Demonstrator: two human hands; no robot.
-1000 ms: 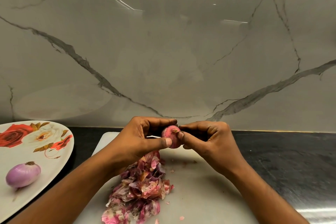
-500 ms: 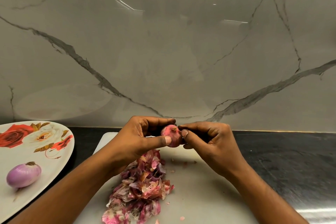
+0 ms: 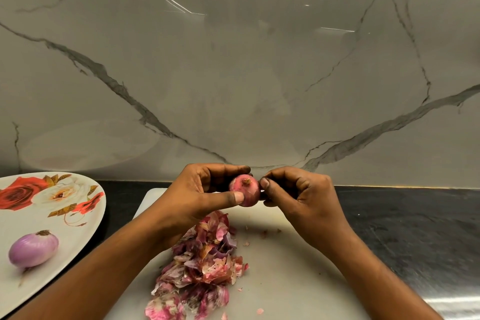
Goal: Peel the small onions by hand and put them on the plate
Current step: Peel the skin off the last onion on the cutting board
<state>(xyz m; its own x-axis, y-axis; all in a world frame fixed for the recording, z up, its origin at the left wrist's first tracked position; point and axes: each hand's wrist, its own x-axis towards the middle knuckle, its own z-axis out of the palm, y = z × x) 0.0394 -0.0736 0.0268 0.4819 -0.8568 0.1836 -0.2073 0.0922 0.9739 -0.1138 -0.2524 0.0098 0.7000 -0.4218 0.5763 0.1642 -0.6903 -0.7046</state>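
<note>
Bottom centre: pile of peels (image 3: 200, 267) on the white cutting board (image 3: 285, 280). Lower left: one peeled onion (image 3: 33, 249) lies on the floral plate (image 3: 78, 236). Mid-frame, above the board: left hand (image 3: 197, 197) grips the small onion (image 3: 246, 189) between thumb and fingers, root end facing the camera. Right hand (image 3: 304, 197) has its fingers curled and pinches at the onion's right side. Both sit over the dark desk (image 3: 402, 228). Behind, filling the upper frame: veined marble wall (image 3: 233, 73).

Glossy veined marble wall (image 3: 233, 73) behind dark countertop (image 3: 415, 228)
</note>
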